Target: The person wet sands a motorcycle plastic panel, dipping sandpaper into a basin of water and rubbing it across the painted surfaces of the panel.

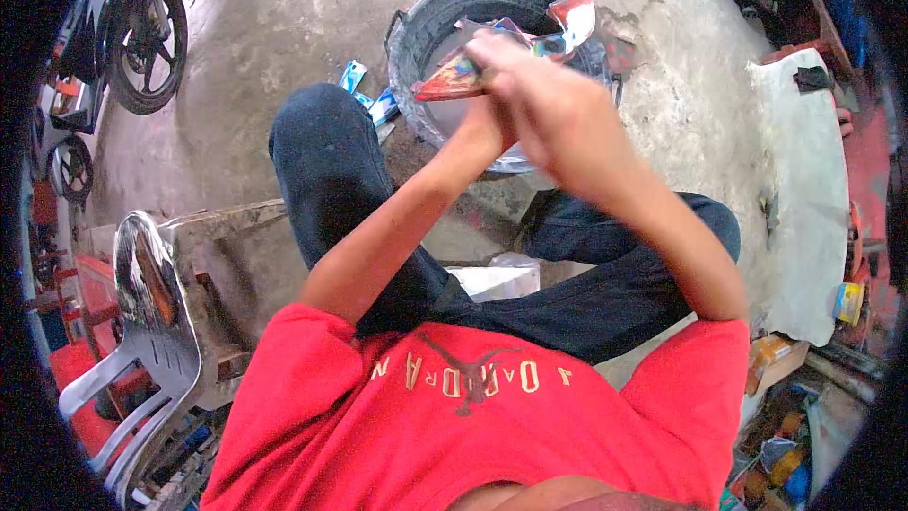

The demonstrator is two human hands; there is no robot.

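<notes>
A glossy plastic panel in red, white and blue is held over a dark round tub. Its red and white curved end reaches past the tub's far right rim; whether both ends are one piece is hard to see. My left hand grips the panel from below, its fingers mostly covered. Across the top of it lies my right hand, pressed against the panel and smeared by motion. Anything under the right fingers is hidden. Greyish water shows inside the tub.
Blue and white panel pieces lie on the concrete floor left of the tub. A grey plastic chair is at left, with a motorcycle wheel beyond. At right stands a pale slab. My bent knees flank the tub's near side.
</notes>
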